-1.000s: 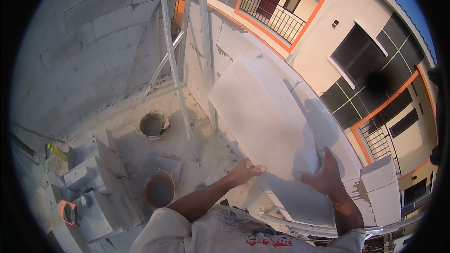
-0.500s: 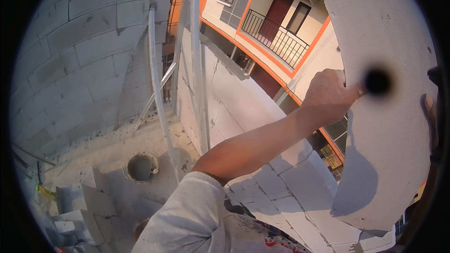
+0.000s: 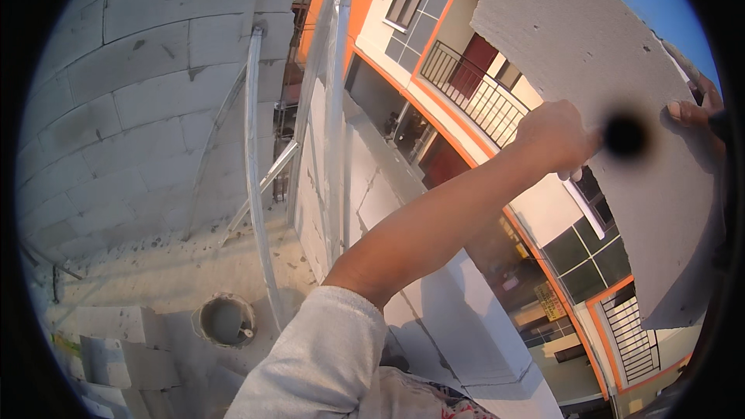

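A large pale grey aerated concrete block (image 3: 551, 31) is held up at the right, above and apart from the top of the low block wall (image 3: 473, 341). My left hand (image 3: 552, 138) is closed on its left edge, fingers curled, with the arm stretched out across the wall. A round black spot hides the thumb's end and part of the block. At the far right my right hand (image 3: 696, 115) grips the opposite edge, its thumb on the block's face. The rim of the picture cuts off much of that hand.
Metal poles (image 3: 254, 147) stand between the tall block wall (image 3: 140, 101) and the low one. On the floor at lower left are a round bucket (image 3: 225, 320) and stacked blocks (image 3: 124, 334). Beyond the low wall is a drop, facing a building with a balcony (image 3: 473, 93).
The block has swung and tilted, its lower end rising away from the low wall. My right hand shows higher and more fully at the edge. The view has shifted too.
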